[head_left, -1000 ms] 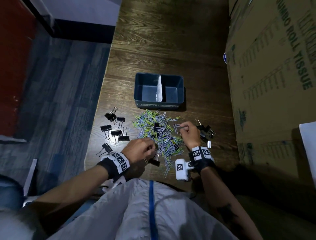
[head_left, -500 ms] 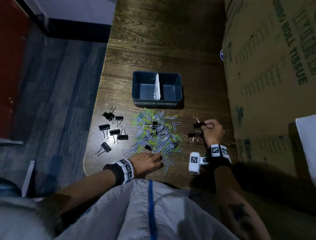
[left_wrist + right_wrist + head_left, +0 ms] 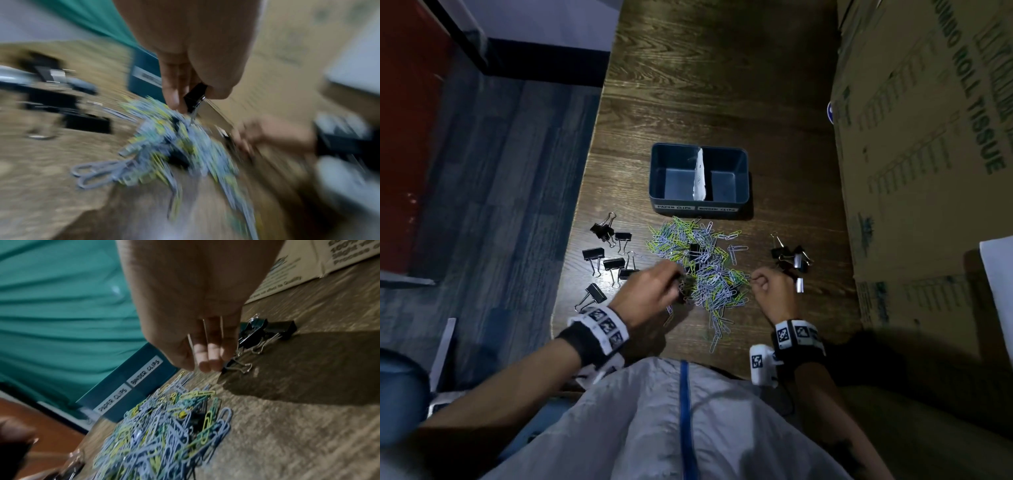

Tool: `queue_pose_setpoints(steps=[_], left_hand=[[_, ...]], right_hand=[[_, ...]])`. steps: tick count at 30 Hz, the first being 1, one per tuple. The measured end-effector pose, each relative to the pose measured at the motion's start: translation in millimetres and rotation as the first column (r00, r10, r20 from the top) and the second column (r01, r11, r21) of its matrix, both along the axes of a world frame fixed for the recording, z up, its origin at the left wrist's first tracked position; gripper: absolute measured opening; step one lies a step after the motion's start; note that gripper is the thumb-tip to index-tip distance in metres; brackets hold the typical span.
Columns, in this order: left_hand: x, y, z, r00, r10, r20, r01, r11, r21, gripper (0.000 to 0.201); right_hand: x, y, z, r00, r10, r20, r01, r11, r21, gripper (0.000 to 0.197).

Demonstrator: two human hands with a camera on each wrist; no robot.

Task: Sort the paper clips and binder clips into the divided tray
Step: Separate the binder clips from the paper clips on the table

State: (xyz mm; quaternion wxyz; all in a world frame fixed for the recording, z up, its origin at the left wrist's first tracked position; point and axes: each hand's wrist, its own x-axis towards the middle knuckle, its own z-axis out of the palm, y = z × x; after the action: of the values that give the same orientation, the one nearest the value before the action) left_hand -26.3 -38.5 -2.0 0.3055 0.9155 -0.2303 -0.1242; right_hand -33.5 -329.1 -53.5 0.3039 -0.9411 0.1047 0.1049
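The dark blue divided tray (image 3: 742, 178) has a white paper divider, and front labels name its left half for paper clips and its right half for binder clips (image 3: 144, 373). Both halves look bare. A pile of blue and yellow paper clips (image 3: 709, 270) (image 3: 164, 426) lies in front of it, with some black binder clips buried inside. My left hand (image 3: 678, 284) (image 3: 185, 104) pinches a black binder clip (image 3: 195, 95) over the pile's left side. My right hand (image 3: 755, 279) (image 3: 197, 368) is curled at the pile's right edge. Thin pale wires, seemingly a paper clip (image 3: 203, 331), cross its fingers.
Several black binder clips (image 3: 609, 255) lie left of the pile and a smaller group (image 3: 791, 257) (image 3: 265, 331) to the right. A large cardboard box (image 3: 928, 154) walls the table's right side. The table's left edge (image 3: 582, 219) drops to the floor.
My left hand moved from the near table edge up into the pile and took hold of a binder clip. My right hand came back left from the right-hand binder clips to the pile's edge.
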Motion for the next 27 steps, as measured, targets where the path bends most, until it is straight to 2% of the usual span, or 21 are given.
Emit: queue_pose_setpoints(steps=[3, 4, 6, 8, 11, 16, 18, 20, 23, 27], left_hand=[[20.7, 42.3, -4.8, 0.967, 0.253, -0.032, -0.251, 0.967, 0.051, 0.022], [27.7, 57.2, -8.2, 0.954, 0.295, -0.043, -0.291, 0.953, 0.086, 0.02], [40.5, 84.2, -18.0, 0.936, 0.331, -0.122, -0.31, 0.936, 0.166, 0.016], [46.2, 101.2, -24.2, 0.93, 0.299, -0.213, -0.241, 0.935, 0.261, 0.016], [45.0, 111.8, -32.2, 0.954, 0.217, -0.206, -0.147, 0.939, 0.311, 0.021], [33.3, 97.1, -27.9, 0.99, 0.108, 0.094, -0.138, 0.893, 0.428, 0.023], [25.6, 77.0, -24.0, 0.989, 0.01, 0.149, -0.073, 0.903, 0.423, 0.023], [14.5, 52.6, -27.3, 0.983, -0.13, 0.126, 0.073, 0.922, 0.381, 0.023], [1.4, 16.4, -39.7, 0.961, -0.275, -0.021, 0.262, 0.886, 0.383, 0.025], [-2.2, -18.8, -50.0, 0.977, -0.17, -0.13, 0.21, 0.877, 0.433, 0.045]], right_hand=[[-6.9, 2.8, -10.8, 0.964, 0.081, -0.253, -0.09, 0.996, -0.026, 0.02], [-8.3, 3.4, -11.4, 0.939, 0.079, -0.334, -0.1, 0.994, -0.044, 0.021], [-10.2, 3.7, -16.9, 0.926, 0.033, -0.375, -0.071, 0.994, -0.089, 0.028], [-11.1, 8.6, -21.9, 0.946, -0.006, -0.324, -0.027, 0.995, -0.099, 0.03], [-11.1, 16.3, -25.3, 0.971, -0.009, -0.24, -0.009, 0.997, -0.073, 0.024], [-16.6, 22.6, -26.5, 0.992, -0.03, -0.124, 0.02, 0.996, -0.082, 0.02], [-17.7, 24.5, -29.4, 0.998, 0.002, -0.063, -0.005, 0.998, -0.059, 0.019], [-18.1, 26.7, -30.7, 0.996, 0.079, -0.04, -0.081, 0.995, -0.053, 0.022], [-17.9, 32.0, -27.9, 0.985, 0.155, -0.076, -0.161, 0.983, -0.085, 0.033], [-16.8, 42.0, -22.9, 0.971, 0.205, -0.12, -0.218, 0.97, -0.106, 0.047]])
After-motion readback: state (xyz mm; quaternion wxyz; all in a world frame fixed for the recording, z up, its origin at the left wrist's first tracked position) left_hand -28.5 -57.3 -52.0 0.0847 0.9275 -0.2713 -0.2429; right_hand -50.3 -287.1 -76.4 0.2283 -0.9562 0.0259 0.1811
